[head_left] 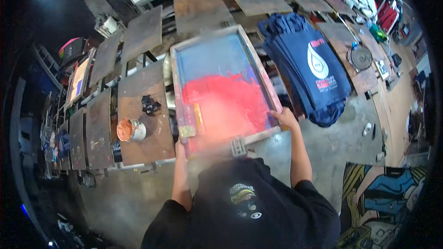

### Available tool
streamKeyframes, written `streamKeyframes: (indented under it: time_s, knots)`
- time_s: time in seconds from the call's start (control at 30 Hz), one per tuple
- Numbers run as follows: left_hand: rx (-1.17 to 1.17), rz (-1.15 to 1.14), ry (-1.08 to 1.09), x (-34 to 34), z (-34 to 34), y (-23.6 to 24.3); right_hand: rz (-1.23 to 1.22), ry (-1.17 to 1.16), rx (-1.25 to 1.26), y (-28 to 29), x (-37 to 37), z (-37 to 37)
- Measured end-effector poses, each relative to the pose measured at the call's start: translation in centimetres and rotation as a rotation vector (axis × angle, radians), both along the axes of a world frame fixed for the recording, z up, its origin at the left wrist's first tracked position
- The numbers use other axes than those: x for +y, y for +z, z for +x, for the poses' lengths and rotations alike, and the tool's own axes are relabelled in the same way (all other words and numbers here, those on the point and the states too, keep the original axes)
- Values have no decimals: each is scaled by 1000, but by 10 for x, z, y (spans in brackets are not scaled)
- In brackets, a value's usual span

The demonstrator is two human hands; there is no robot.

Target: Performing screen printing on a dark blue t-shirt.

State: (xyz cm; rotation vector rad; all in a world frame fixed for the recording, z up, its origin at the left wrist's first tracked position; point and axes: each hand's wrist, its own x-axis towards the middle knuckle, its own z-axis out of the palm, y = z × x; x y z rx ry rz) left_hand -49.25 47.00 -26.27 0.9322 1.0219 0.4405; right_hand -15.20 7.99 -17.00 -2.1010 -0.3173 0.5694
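Note:
A wooden-framed printing screen (272,94) lies in front of me, its blue mesh smeared with bright pink-red ink (221,99). My right hand (286,118) is closed round the frame's near right corner. At the near left corner, my left hand (181,147) is against the frame's side; its fingers are mostly hidden. A narrow yellow strip (198,119) lies inside the screen near that corner, beside a small yellowish block (187,131). A metal bracket (237,146) sits at the middle of the near edge.
Right of the screen, dark blue printed garments (307,67) lie stacked. On the left board (146,78) stand a white tub of orange ink (131,130) and a crumpled black rag (150,104). More flat boards (203,11) surround these. A round metal device (360,57) sits far right.

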Motion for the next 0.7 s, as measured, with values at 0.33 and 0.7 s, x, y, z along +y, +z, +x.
streamKeyframes:
  time_s: [0.33, 0.7]
  knots:
    - [217, 26, 45, -14, 3, 7, -79, -54, 16, 8, -1, -5]
    - [20, 260, -87, 16, -22, -54, -239, -55, -343, -33, 5, -9]
